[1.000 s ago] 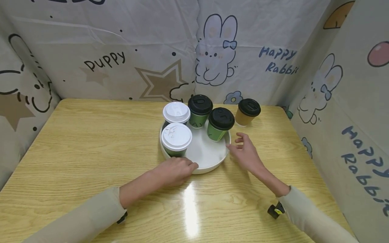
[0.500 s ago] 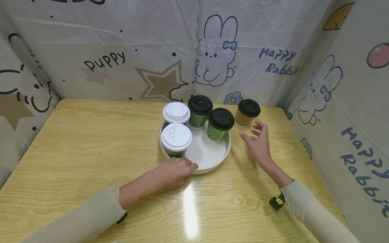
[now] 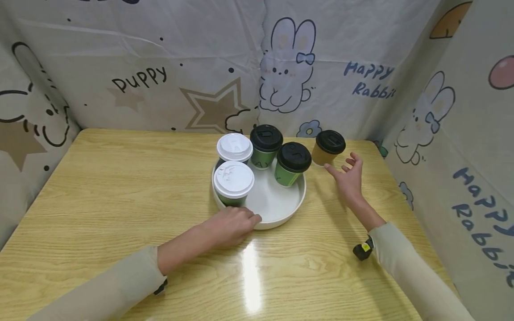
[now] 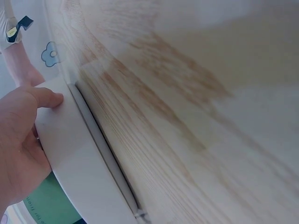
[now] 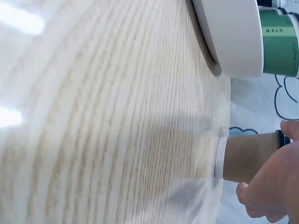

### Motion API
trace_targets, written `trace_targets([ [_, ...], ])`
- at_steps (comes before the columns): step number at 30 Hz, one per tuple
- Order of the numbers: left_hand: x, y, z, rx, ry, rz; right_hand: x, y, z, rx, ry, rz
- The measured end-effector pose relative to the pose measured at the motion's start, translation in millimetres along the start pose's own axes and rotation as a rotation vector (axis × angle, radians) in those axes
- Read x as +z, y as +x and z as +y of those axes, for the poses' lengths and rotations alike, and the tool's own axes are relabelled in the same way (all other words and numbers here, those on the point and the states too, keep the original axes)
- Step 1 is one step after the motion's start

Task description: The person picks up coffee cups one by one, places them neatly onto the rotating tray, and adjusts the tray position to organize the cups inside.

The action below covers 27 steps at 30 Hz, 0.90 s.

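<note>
A round white tray holds several lidded paper coffee cups. My left hand grips its front rim; in the left wrist view the thumb lies on the outer wall and the fingers go over the edge. In the tray stand two cups with white lids, the front one just behind my left hand, and two green cups with black lids, one at the right. Outside it, a brown paper coffee cup with a black lid stands upright. My right hand is close in front of that cup, thumb and fingers apart.
The wooden table reaches back to a printed cloth behind the cups. Another cloth wall closes the right side. A black green cup stands at the tray's back.
My right hand has moved from the tray's right edge back and to the right, up to the brown coffee cup. My left hand stays on the tray rim.
</note>
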<state>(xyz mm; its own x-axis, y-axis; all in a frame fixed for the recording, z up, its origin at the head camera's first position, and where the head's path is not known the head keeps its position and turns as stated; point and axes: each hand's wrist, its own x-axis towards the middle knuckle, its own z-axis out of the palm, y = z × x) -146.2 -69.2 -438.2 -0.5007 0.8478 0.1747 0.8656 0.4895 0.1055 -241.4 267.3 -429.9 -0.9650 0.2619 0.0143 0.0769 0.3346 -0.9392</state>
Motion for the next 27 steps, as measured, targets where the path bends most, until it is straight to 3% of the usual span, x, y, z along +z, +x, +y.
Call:
trace_targets([
  [27, -3.8, -4.8, -9.0, 0.025, -0.082, -0.041, 7.5, 29.6, -5.5, 0.101, 0.023, 0.002],
])
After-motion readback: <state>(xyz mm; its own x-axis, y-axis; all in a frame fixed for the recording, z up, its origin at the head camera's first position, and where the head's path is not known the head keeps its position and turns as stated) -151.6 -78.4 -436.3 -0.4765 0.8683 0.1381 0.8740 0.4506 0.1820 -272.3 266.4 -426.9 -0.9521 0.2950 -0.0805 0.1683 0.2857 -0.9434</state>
